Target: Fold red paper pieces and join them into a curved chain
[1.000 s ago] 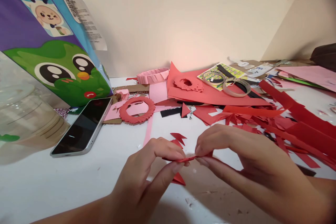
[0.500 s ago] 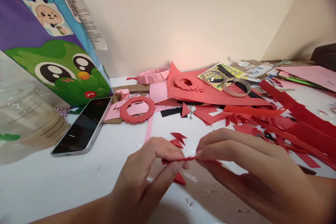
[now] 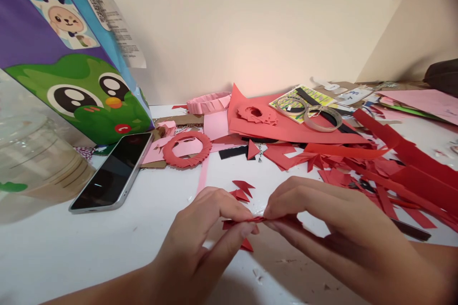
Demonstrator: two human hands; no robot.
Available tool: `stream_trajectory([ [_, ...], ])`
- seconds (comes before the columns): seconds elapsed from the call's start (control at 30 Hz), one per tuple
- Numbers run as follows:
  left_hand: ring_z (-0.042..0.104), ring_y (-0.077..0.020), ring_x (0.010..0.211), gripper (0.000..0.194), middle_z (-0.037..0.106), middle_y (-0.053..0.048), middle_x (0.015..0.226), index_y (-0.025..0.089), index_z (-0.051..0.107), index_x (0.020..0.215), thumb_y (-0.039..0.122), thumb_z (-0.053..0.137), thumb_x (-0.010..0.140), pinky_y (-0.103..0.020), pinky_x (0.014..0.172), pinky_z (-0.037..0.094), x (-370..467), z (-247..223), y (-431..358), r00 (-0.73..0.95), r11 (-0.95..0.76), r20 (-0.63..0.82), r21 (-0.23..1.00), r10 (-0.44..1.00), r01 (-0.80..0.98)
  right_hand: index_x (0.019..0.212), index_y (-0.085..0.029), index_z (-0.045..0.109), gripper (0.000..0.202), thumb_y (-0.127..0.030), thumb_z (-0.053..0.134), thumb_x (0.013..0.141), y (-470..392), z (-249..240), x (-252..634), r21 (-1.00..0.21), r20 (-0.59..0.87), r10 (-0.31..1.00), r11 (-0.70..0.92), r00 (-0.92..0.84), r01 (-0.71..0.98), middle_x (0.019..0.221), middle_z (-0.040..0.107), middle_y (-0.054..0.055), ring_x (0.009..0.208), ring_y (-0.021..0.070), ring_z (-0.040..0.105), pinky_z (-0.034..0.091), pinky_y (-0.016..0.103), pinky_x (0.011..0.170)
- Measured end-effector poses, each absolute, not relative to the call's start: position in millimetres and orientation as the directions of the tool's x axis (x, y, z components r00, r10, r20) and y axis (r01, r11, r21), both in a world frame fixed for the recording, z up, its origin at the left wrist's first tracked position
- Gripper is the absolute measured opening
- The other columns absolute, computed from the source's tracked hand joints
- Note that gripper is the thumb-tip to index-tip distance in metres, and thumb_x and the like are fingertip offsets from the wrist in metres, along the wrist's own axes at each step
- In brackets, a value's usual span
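A folded strip of red paper (image 3: 258, 219) is stretched level between my two hands, just above the white table (image 3: 143, 243). My left hand (image 3: 207, 228) pinches its left part between thumb and fingers. On the other side, my right hand (image 3: 318, 224) pinches its right part, and much of the paper is hidden by the fingers. Small folded red paper pieces (image 3: 241, 195) lie just beyond my hands, and another red piece (image 3: 246, 245) shows below the left thumb. A red ring of folded paper (image 3: 187, 149) rests farther back on the left.
At the left stand a plastic cup (image 3: 39, 162), a phone (image 3: 112, 171) and a green owl bag (image 3: 82, 100). Red sheets (image 3: 243, 124), a pink pleated ring (image 3: 209, 103) and tape rolls (image 3: 322, 118) lie near the wall. Red scraps (image 3: 386, 171) spread across the right.
My right hand's fingers have shifted slightly left along the red paper, and more of its right end shows beneath them. Both hands keep pinching it.
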State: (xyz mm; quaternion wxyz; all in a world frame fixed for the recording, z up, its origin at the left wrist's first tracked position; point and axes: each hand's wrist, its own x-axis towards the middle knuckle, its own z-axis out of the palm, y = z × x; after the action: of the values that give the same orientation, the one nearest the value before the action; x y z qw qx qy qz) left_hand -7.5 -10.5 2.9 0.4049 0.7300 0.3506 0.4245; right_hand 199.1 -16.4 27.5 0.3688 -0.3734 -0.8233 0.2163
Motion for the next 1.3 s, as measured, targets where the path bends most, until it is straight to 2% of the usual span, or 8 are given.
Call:
stream_trajectory([
  [0.13, 0.066, -0.0181, 0.075, 0.014, 0.072, 0.001, 0.072, 0.027, 0.071, 0.082, 0.016, 0.065, 0.087, -0.024, 0.062, 0.055, -5.3, 4.9, -9.8, 0.372, -0.397, 0.302, 0.893, 0.878, 0.212, 0.079, -0.021, 0.067, 0.012, -0.015, 0.061, 0.088, -14.9, 25.0, 195.6, -0.751, 0.342, 0.847, 0.506, -0.407, 0.423, 0.070, 0.068, 0.000, 0.057, 0.0104, 0.061, 0.049, 0.020, 0.053],
  [0.23, 0.070, -0.0171, 0.074, 0.012, 0.075, 0.002, 0.072, 0.027, 0.072, 0.082, 0.018, 0.065, 0.087, -0.021, 0.059, 0.057, -5.2, 6.1, -9.5, 0.335, -0.275, 0.196, 0.939, 0.922, 0.208, 0.086, -0.022, 0.067, 0.008, -0.026, 0.061, 0.089, -11.1, 24.8, 193.7, -0.911, 0.124, 0.911, 0.262, -0.394, 0.318, 0.066, 0.066, -0.002, 0.051, 0.0101, 0.059, 0.047, 0.020, 0.049],
  [0.3, 0.073, -0.0151, 0.072, 0.011, 0.077, 0.004, 0.074, 0.028, 0.070, 0.089, 0.019, 0.065, 0.089, -0.019, 0.062, 0.058, -5.7, 6.8, -9.0, 0.314, -0.172, 0.114, 0.971, 0.943, 0.165, 0.090, -0.021, 0.066, 0.012, -0.032, 0.061, 0.088, -7.5, 25.4, 193.5, -0.952, 0.016, 0.928, 0.128, -0.372, 0.279, 0.064, 0.064, -0.002, 0.050, 0.0101, 0.057, 0.045, 0.021, 0.047],
  [0.43, 0.074, -0.0117, 0.069, 0.011, 0.076, 0.008, 0.071, 0.030, 0.069, 0.090, 0.020, 0.066, 0.088, -0.014, 0.061, 0.057, -5.9, 7.3, -7.7, 0.274, -0.087, 0.054, 0.990, 0.960, 0.108, 0.082, -0.020, 0.064, 0.010, -0.028, 0.061, 0.087, -2.1, 25.3, 195.4, -0.963, -0.035, 0.935, 0.063, -0.353, 0.263, 0.066, 0.060, -0.002, 0.051, 0.0080, 0.049, 0.040, 0.020, 0.047],
  [0.63, 0.072, -0.0102, 0.065, 0.020, 0.076, 0.009, 0.070, 0.033, 0.075, 0.085, 0.015, 0.066, 0.085, -0.014, 0.059, 0.057, -3.8, 7.3, -7.2, 0.269, -0.166, 0.106, 0.964, 0.957, 0.208, 0.077, -0.019, 0.059, 0.016, -0.030, 0.062, 0.089, -2.5, 23.5, 195.4, -0.982, -0.152, 0.889, -0.087, -0.431, 0.167, 0.063, 0.054, -0.005, 0.053, 0.0070, 0.049, 0.039, 0.019, 0.050],
  [0.9, 0.073, -0.0075, 0.064, 0.021, 0.077, 0.010, 0.070, 0.033, 0.076, 0.082, 0.014, 0.069, 0.082, -0.008, 0.058, 0.055, -1.8, 11.2, -5.7, 0.223, -0.135, 0.099, 0.979, 0.970, 0.155, 0.078, -0.020, 0.056, 0.023, -0.035, 0.062, 0.094, -5.6, 15.1, 193.7, -0.980, -0.167, 0.860, -0.198, -0.482, -0.014, 0.062, 0.063, -0.004, 0.057, 0.0078, 0.057, 0.044, 0.019, 0.057],
  [1.17, 0.073, -0.0116, 0.073, 0.019, 0.078, 0.009, 0.078, 0.036, 0.077, 0.083, 0.019, 0.075, 0.075, -0.014, 0.068, 0.057, -4.9, 5.2, -5.5, 0.197, -0.182, 0.128, 0.940, 0.972, 0.289, 0.077, -0.019, 0.055, 0.026, -0.035, 0.063, 0.095, -6.4, 10.8, 190.5, -0.962, -0.195, 0.864, -0.261, -0.464, -0.081, 0.060, 0.066, -0.005, 0.056, 0.0056, 0.061, 0.046, 0.018, 0.060],
  [1.3, 0.073, -0.0128, 0.077, 0.023, 0.078, 0.010, 0.084, 0.037, 0.076, 0.089, 0.020, 0.078, 0.072, -0.016, 0.070, 0.058, -4.8, 3.8, -5.8, 0.240, -0.182, 0.114, 0.942, 0.964, 0.283, 0.076, -0.019, 0.056, 0.025, -0.035, 0.065, 0.094, -5.1, 10.2, 190.6, -0.961, -0.184, 0.874, -0.255, -0.451, -0.103, 0.061, 0.067, -0.006, 0.056, 0.0052, 0.061, 0.046, 0.017, 0.059],
])
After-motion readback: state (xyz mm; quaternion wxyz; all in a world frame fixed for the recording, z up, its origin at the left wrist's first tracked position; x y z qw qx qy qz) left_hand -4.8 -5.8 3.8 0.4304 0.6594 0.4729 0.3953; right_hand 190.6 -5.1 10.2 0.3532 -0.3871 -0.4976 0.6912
